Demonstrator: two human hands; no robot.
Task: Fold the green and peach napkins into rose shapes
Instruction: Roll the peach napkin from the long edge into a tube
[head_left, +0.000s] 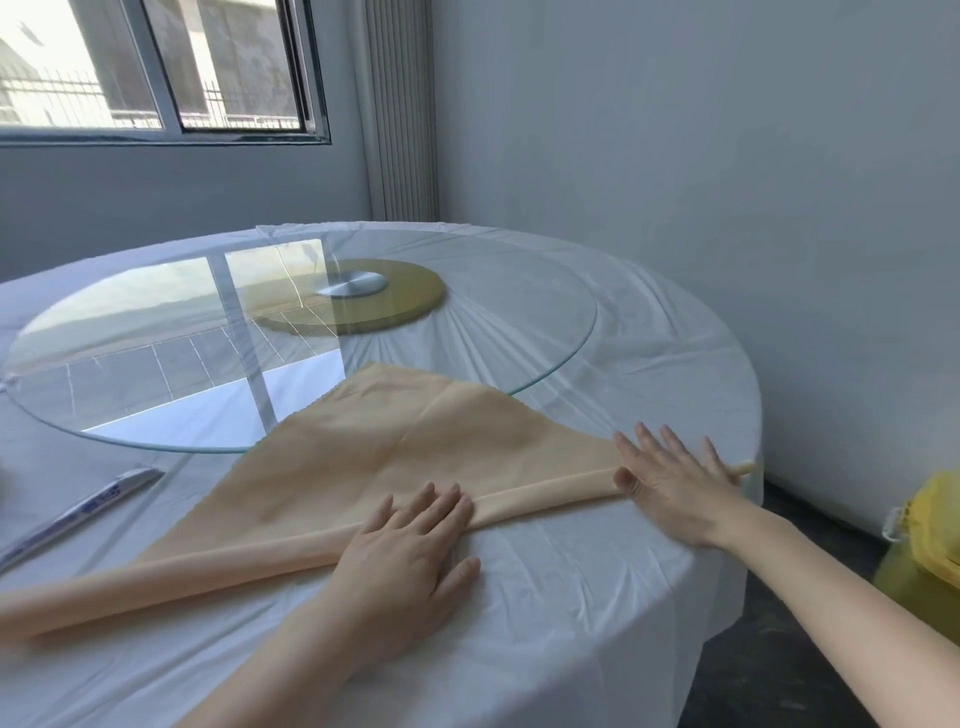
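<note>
The left hand (410, 545) lies flat on the rolled near edge of the peach napkin (363, 447), fingers straight and close together; the right hand (670, 483), fingers straight and spread, presses the roll's right end; the napkin forms a triangle on the white tablecloth (571, 597), its tip lying on the glass turntable (156, 364); beyond, a window (156, 67).

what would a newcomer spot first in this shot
The peach napkin lies as a big triangle on the near side of the round table, with its near edge rolled into a tube. The left hand and right hand press flat on that roll, fingers straight. Beyond it, a glass turntable mirrors the window.
</note>
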